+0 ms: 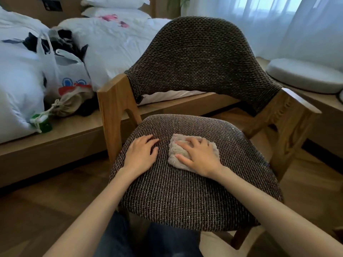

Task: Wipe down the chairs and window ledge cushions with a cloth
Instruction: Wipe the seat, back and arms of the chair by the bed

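- Fingers point(181, 144) of the right hand point(199, 156) lie spread and nearly flat on top of the folded beige terry cloth point(176, 154), pressing it down rather than pinching it; the thumb reaches along the near left edge of the cloth
- Left hand point(142, 154) rests palm-down on the bare weave just beside the cloth, fingers loosely spread and slightly bent, holding nothing; it looks to be steadying the seat
- Cloth sits on the dark brown woven seat point(185, 191) of the wooden-framed armchair, a little behind its middle; the curved woven backrest point(200, 58) rises behind it
- Round pale grey cushion point(304, 75) lies on the wooden window ledge to the right, well apart from both hands and not yet reached
- Risk, as I judge it: with only a flat palm on it, the cloth could bunch or slip out on a long stroke; the coarse weave would drag at the terry loops
- Pushing hard toward the front edge might shift the chair on the wooden floor point(46, 210); the left hand's pressure is the only check on that
- White plastic bag point(61, 65) and other items on the bed point(115, 43) lie close to the left armrest; a wide sweep that way could knock them
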Available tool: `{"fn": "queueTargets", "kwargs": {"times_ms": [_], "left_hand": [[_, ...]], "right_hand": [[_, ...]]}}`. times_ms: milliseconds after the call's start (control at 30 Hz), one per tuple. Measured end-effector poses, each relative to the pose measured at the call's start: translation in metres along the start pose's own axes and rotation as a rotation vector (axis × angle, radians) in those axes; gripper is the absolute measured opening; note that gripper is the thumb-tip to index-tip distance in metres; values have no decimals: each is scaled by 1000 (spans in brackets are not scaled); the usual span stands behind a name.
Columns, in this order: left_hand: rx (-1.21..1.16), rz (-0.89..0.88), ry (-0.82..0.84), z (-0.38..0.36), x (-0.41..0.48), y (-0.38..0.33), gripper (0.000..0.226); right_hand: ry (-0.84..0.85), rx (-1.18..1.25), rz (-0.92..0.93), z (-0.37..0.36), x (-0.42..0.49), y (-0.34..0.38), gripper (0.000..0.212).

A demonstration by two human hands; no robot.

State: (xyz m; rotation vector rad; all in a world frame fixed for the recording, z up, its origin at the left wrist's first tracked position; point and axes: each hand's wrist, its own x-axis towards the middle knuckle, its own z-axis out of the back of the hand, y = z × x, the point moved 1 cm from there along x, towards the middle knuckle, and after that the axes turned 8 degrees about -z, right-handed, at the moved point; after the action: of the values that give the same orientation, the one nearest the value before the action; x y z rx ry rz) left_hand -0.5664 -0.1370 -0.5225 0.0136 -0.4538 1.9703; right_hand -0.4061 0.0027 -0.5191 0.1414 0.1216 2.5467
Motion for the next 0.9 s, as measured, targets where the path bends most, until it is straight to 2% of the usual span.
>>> {"fn": "queueTargets", "kwargs": {"times_ms": [167, 233, 400, 533, 600, 700, 733, 900], "left_hand": [[35, 57, 71, -1, 17, 11, 45], [45, 75, 86, -1, 27, 15, 46], [46, 104, 110, -5, 54, 24, 47], [48, 120, 43, -11, 64, 25, 45], [52, 123, 1, -14, 64, 24, 45], [50, 135, -41, -18, 64, 26, 44], [47, 144, -56, -18, 65, 27, 44], [45, 198, -109, -21, 68, 28, 44]], "right_hand": [[-85, 103, 114, 0, 2, 3, 39], [-119, 170, 88, 4, 10, 3, 38], [-427, 338, -18, 30, 68, -4, 34], [-492, 340, -96, 34, 137, 9, 40], [-413, 317, -147, 21, 164, 20, 43], [-90, 300, -124, -17, 186, 33, 50], [-31, 263, -100, -29, 187, 34, 53], [6, 161, -77, -46, 194, 24, 65]]}}
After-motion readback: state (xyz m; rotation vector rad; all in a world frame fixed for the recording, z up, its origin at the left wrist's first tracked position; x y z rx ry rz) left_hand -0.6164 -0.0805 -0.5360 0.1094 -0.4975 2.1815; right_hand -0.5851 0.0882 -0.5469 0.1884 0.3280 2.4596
